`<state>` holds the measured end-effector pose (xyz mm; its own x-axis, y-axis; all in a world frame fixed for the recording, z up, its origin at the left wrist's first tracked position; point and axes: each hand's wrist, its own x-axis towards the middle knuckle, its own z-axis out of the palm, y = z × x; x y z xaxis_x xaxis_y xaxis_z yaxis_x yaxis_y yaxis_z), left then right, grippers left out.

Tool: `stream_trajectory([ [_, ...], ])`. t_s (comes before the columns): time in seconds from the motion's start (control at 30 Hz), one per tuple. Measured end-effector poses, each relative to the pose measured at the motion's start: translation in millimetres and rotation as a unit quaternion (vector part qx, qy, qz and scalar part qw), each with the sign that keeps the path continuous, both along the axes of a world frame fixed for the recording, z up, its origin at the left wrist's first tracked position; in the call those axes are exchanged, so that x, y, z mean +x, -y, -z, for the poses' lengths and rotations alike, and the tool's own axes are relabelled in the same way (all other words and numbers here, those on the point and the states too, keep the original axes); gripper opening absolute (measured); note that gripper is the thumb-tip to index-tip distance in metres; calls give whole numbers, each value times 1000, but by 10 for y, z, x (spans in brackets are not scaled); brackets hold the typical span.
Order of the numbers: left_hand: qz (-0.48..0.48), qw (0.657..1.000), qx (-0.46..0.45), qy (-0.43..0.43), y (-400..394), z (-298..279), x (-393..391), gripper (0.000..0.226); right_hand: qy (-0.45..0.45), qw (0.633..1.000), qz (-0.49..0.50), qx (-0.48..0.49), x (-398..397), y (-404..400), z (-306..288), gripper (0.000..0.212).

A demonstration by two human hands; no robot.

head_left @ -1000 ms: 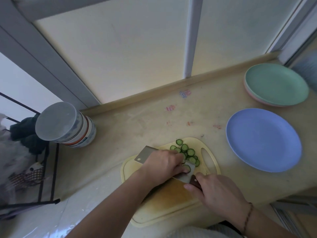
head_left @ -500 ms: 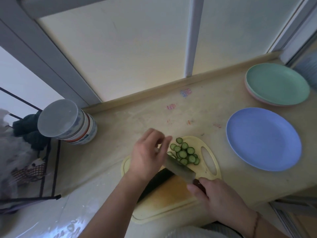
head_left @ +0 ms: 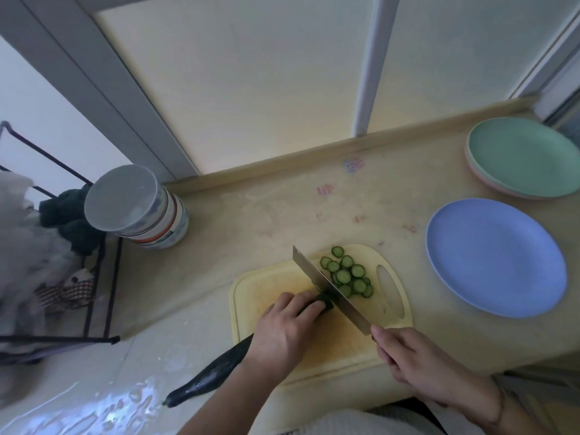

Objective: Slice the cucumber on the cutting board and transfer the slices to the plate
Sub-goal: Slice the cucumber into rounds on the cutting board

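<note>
A long dark cucumber (head_left: 213,372) lies slantwise across the yellow cutting board (head_left: 332,343), its tail hanging off the board's left edge. My left hand (head_left: 282,331) presses down on it near the cut end (head_left: 324,301). My right hand (head_left: 417,359) grips the handle of a cleaver (head_left: 326,285), whose blade stands on edge right against the cut end. Several green slices (head_left: 346,274) lie in a pile on the board's far right, beyond the blade. The empty blue plate (head_left: 496,255) sits to the right of the board.
A stack of plates with a green one on top (head_left: 524,155) stands at the back right. A lidded round container (head_left: 138,208) sits at the counter's left end, beside a black wire rack (head_left: 94,277) holding cloths. A window sill runs along the back.
My left hand came off the blade, rose, then dropped onto the cucumber. The cleaver swung from lying flat by the slices to standing on edge at the cucumber's cut end.
</note>
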<state>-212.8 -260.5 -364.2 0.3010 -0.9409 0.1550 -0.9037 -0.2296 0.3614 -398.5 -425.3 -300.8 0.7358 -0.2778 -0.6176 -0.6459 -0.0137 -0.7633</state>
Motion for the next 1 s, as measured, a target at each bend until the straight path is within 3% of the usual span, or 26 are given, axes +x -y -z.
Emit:
stream_trajectory([
  [0.23, 10, 1000, -8, -19, -95, -14, 29, 55, -50, 998, -16, 25, 50, 43, 10, 54],
  [0.6, -8, 999, 27, 39, 4, 39, -24, 69, -19, 1000, 10, -11, 69, -152, -104, 53],
  [1.0, 16, 998, 19, 59, 17, 58, 17, 44, -13, 998, 2, -64, 24, -195, -162, 57],
])
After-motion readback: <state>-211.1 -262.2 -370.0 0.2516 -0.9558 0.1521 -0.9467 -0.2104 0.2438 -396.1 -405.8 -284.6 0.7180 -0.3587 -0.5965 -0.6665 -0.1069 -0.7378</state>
